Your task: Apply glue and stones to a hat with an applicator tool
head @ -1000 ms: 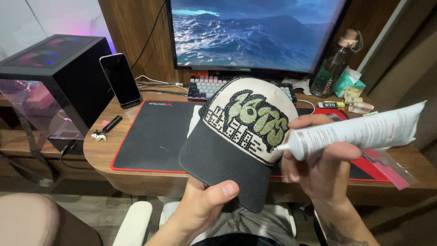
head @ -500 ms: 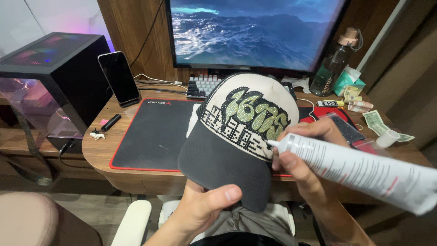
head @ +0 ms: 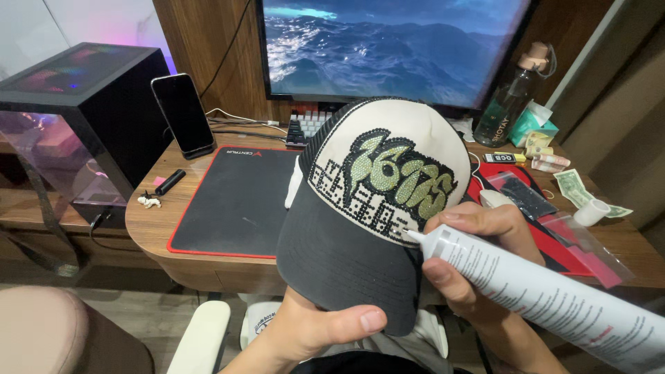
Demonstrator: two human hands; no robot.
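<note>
Our left hand grips the brim of the cap, held up over the desk's front edge. Our right hand is closed around a white tube, its nozzle touching the cap's studded front beside the brim.
</note>
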